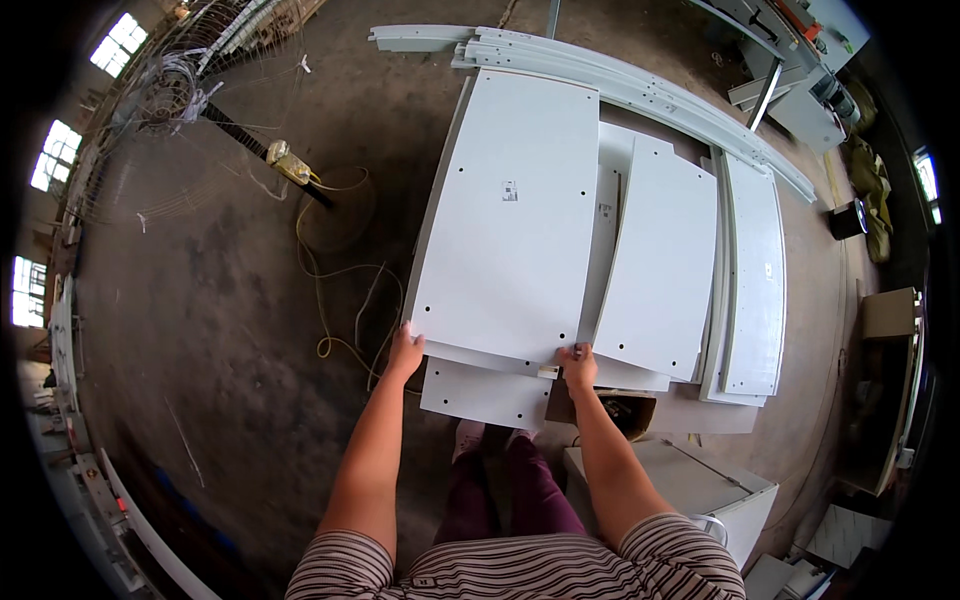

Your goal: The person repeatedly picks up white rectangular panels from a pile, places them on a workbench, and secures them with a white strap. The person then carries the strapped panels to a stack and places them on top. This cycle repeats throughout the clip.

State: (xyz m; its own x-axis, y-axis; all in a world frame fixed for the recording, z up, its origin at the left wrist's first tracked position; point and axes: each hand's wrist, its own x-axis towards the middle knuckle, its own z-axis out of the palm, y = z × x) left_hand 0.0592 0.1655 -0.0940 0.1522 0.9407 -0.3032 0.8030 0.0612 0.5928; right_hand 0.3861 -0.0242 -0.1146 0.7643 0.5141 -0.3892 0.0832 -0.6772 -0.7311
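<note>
A large white panel (510, 245) with dark holes and a small printed label lies on top of a stack in front of me. My left hand (404, 354) is closed on its near left corner, fingertips on the edge. At the near right corner, my right hand (578, 368) has its fingers curled on the panel's edge; its fingertips are partly hidden. Beneath, another white panel (485, 393) sticks out toward my feet. To the right of my right hand lies a second stack, topped by a smaller white panel (662, 255).
Long white rails (640, 85) run along the far side of the stacks. More narrow panels (755, 280) lie at the right. An open cardboard box (628, 412) and a grey metal cabinet (668, 490) stand near my right arm. A yellow cord (312, 265) loops over the floor at left.
</note>
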